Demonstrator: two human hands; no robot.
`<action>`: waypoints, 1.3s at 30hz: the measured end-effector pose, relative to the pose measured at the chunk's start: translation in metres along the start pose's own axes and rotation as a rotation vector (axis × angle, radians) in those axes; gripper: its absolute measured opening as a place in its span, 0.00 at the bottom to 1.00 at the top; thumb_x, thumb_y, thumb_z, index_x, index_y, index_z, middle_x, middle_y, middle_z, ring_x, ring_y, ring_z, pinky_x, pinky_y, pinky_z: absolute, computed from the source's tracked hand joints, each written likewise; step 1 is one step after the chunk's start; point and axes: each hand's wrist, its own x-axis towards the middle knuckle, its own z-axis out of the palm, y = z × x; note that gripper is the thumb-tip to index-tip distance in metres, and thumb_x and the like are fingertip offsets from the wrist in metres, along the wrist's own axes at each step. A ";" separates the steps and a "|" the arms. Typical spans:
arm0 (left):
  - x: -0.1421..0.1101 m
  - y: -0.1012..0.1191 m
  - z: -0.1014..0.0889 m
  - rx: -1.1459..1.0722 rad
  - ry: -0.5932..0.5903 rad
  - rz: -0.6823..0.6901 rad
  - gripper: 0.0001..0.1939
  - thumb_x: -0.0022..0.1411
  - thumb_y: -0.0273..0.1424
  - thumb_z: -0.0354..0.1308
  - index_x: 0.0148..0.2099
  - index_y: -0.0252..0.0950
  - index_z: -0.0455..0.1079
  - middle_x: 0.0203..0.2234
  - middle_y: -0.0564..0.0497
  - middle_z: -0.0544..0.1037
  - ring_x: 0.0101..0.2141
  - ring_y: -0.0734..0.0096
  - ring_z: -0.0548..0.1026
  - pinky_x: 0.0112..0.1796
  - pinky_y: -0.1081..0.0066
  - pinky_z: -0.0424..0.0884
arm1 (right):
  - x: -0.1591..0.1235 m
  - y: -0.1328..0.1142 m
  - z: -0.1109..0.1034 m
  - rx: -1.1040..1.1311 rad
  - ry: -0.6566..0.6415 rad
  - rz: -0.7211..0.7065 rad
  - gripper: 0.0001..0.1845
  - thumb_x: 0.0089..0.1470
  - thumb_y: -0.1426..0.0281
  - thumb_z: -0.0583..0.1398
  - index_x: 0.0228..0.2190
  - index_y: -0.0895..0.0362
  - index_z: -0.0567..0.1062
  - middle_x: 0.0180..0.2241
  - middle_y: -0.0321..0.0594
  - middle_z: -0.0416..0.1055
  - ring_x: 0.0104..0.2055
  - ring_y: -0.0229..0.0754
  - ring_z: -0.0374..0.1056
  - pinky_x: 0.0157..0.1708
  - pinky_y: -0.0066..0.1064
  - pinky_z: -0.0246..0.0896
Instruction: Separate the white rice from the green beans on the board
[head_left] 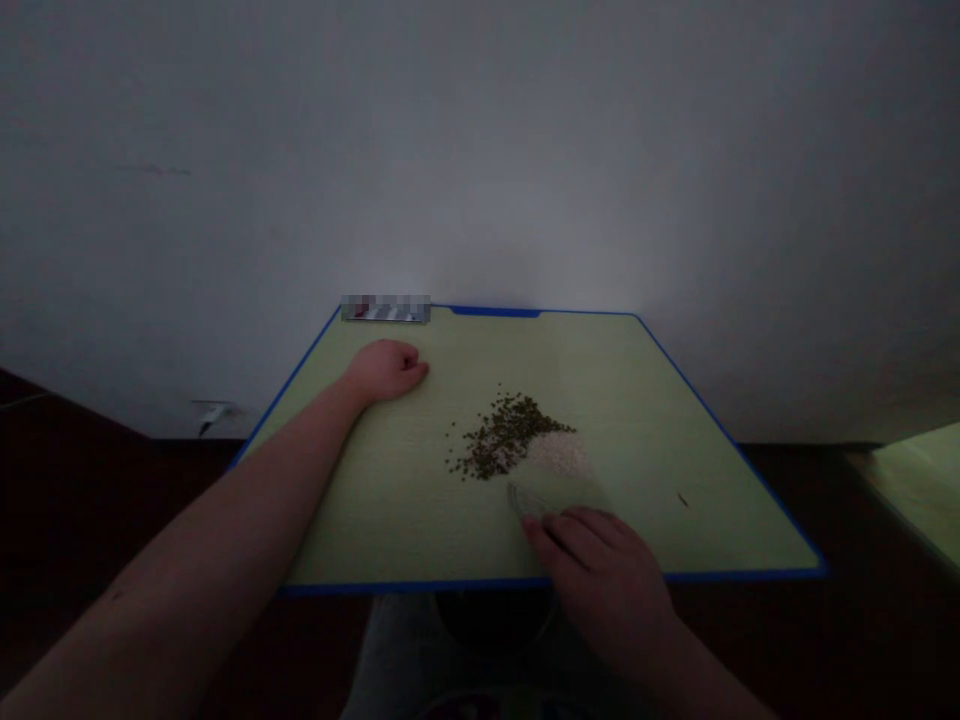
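Note:
A pile of dark green beans [510, 430] lies mid-table, with several strays around it. Against its right side, partly mixed in, is a heap of pale, rice-like grains [561, 453]. My right hand [596, 560] is at the near edge, just below the heap. Its fingers are closed on a thin, greyish see-through piece [517, 497] whose tip points at the pile; its exact kind is unclear in the dim light. My left hand [386, 370] rests on the table to the left of the beans, curled into a fist with nothing showing in it.
The yellowish table [375, 520] has a blue rim and stands close to a white wall [487, 150]. A blurred-out flat item [386, 309] lies at the far left corner. A small dark sliver [682, 499] is on the right. A plug [214, 417] sits low on the wall.

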 end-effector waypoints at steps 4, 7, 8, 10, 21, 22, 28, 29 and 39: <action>0.000 0.000 0.000 0.001 0.000 0.004 0.20 0.60 0.46 0.48 0.26 0.38 0.68 0.20 0.49 0.70 0.24 0.65 0.65 0.27 0.65 0.55 | -0.004 0.018 0.001 -0.039 0.007 0.024 0.18 0.58 0.82 0.53 0.43 0.61 0.78 0.32 0.42 0.78 0.34 0.46 0.71 0.35 0.37 0.67; 0.000 -0.001 0.000 -0.004 0.004 0.018 0.19 0.60 0.46 0.48 0.24 0.39 0.65 0.19 0.49 0.68 0.24 0.67 0.64 0.27 0.65 0.53 | -0.003 0.025 -0.001 -0.024 0.033 0.038 0.17 0.60 0.82 0.52 0.43 0.62 0.78 0.32 0.43 0.78 0.33 0.45 0.71 0.34 0.36 0.67; 0.000 -0.001 0.000 -0.004 0.003 0.018 0.19 0.60 0.46 0.48 0.24 0.39 0.64 0.19 0.49 0.68 0.24 0.67 0.63 0.26 0.65 0.52 | -0.001 0.025 -0.002 -0.004 0.037 0.040 0.17 0.61 0.81 0.52 0.43 0.62 0.78 0.33 0.43 0.79 0.33 0.45 0.71 0.34 0.36 0.67; 0.000 -0.001 0.000 -0.003 0.001 0.013 0.19 0.60 0.46 0.48 0.23 0.39 0.63 0.19 0.50 0.67 0.23 0.67 0.63 0.26 0.66 0.52 | 0.002 0.024 -0.003 0.046 0.040 0.033 0.15 0.62 0.80 0.53 0.43 0.62 0.78 0.33 0.42 0.79 0.32 0.44 0.72 0.33 0.35 0.68; 0.000 0.000 0.000 0.007 0.001 0.009 0.20 0.60 0.46 0.47 0.24 0.39 0.65 0.20 0.49 0.70 0.25 0.66 0.65 0.27 0.66 0.53 | 0.008 0.028 0.007 -0.002 0.018 0.039 0.16 0.59 0.82 0.54 0.42 0.61 0.79 0.31 0.42 0.78 0.31 0.44 0.72 0.32 0.35 0.68; 0.000 -0.001 0.000 0.006 0.002 0.011 0.20 0.60 0.46 0.47 0.24 0.39 0.64 0.20 0.49 0.70 0.25 0.66 0.65 0.27 0.66 0.53 | 0.007 0.031 0.007 -0.006 0.023 0.039 0.16 0.59 0.82 0.54 0.43 0.61 0.79 0.31 0.42 0.78 0.31 0.44 0.72 0.32 0.35 0.68; 0.000 -0.001 0.001 -0.004 0.002 0.026 0.19 0.60 0.46 0.47 0.24 0.39 0.63 0.19 0.49 0.69 0.24 0.66 0.65 0.27 0.65 0.53 | 0.002 0.038 -0.007 0.033 0.059 0.063 0.14 0.63 0.78 0.53 0.43 0.63 0.78 0.32 0.44 0.78 0.32 0.45 0.73 0.31 0.36 0.70; 0.000 -0.001 0.001 -0.004 0.003 0.022 0.19 0.60 0.46 0.47 0.24 0.39 0.63 0.19 0.49 0.69 0.24 0.66 0.65 0.27 0.65 0.53 | 0.002 0.037 -0.009 0.050 0.064 0.075 0.14 0.63 0.77 0.53 0.44 0.63 0.78 0.31 0.44 0.78 0.31 0.45 0.72 0.31 0.36 0.70; 0.001 -0.001 0.002 -0.007 0.002 0.023 0.20 0.60 0.47 0.47 0.24 0.39 0.64 0.19 0.50 0.68 0.23 0.66 0.65 0.27 0.65 0.53 | 0.009 0.033 -0.004 0.253 0.043 0.149 0.15 0.62 0.77 0.54 0.44 0.59 0.79 0.33 0.44 0.79 0.32 0.44 0.74 0.31 0.34 0.72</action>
